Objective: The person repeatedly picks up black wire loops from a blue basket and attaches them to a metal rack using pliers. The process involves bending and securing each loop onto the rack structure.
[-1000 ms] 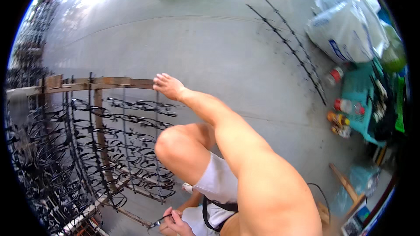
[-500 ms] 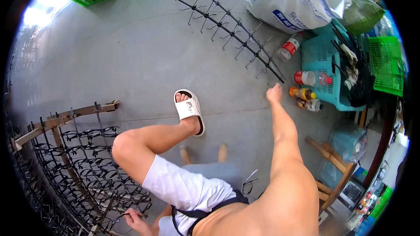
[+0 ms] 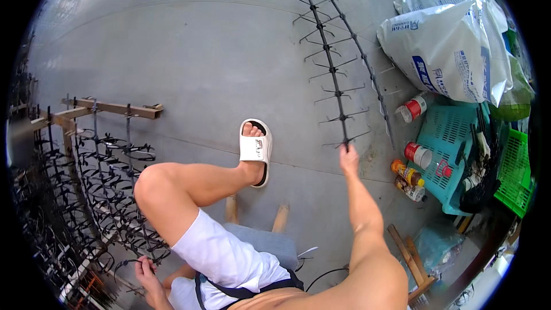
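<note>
Right hand (image 3: 348, 155) stretched out to floor (image 3: 189, 40), fingers closed on near end of black barbed strip (image 3: 333, 72); strip lies flat, running away toward far edge of floor, second strip (image 3: 361, 51) just beside.
Left hand (image 3: 146, 270) low by knee, pinching thin black wire (image 3: 123, 264) at rack (image 3: 97, 161) of hung strips.
Judgement: lift strip by end, keep prongs off neighbour strip and sandal (image 3: 255, 149).
Keep clear of bottles (image 3: 410, 166) near crate (image 3: 447, 149).

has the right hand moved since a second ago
Yes. The right hand left the wooden frame and swung right across the floor to the long black wire strip, whose near end it now grips beside the teal basket.
</note>
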The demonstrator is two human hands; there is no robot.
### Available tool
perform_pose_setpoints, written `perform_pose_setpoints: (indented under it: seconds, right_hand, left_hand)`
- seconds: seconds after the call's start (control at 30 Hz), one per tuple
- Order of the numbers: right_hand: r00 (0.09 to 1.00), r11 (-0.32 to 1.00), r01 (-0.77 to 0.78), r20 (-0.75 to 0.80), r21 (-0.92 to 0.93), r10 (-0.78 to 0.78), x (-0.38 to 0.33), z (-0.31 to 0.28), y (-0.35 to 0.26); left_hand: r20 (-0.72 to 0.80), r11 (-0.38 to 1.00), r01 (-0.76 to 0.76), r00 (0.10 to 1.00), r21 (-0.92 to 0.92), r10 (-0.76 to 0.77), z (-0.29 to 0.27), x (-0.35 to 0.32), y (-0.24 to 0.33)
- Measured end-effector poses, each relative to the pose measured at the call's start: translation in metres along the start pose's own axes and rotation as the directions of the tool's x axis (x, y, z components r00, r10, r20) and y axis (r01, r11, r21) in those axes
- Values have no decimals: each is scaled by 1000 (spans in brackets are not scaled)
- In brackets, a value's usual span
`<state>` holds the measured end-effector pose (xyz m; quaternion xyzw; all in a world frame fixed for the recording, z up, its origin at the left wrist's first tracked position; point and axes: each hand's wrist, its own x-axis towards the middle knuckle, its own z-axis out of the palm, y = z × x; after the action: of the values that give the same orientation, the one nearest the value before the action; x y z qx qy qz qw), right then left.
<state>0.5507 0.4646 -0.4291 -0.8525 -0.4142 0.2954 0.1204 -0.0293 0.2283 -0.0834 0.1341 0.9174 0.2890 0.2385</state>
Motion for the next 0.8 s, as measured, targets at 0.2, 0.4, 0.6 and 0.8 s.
perform_pose_setpoints:
  seconds: [0.2,0.4,0.6,0.8]
  right_hand:
    - [997,996,-15,-73,93,22,-53,30,-69]
    - [953,949,301,-76,97,-295,-116,-50,-51]
    - [556,566,767,-128,-301,-821,-102,-244,-92]
    - [34,25,902,14,-432,-999,-117,-323,-230]
  left_hand:
    - [-66,987,-112,992,-116,105,-9,0,9]
    - [-82,890,-434,901,-140,426,-22,0,38]
    - [-73,637,-610,747,-472,661,-28,18,86]
    - [-128,372,-376,828,-849,546,-78,0,60]
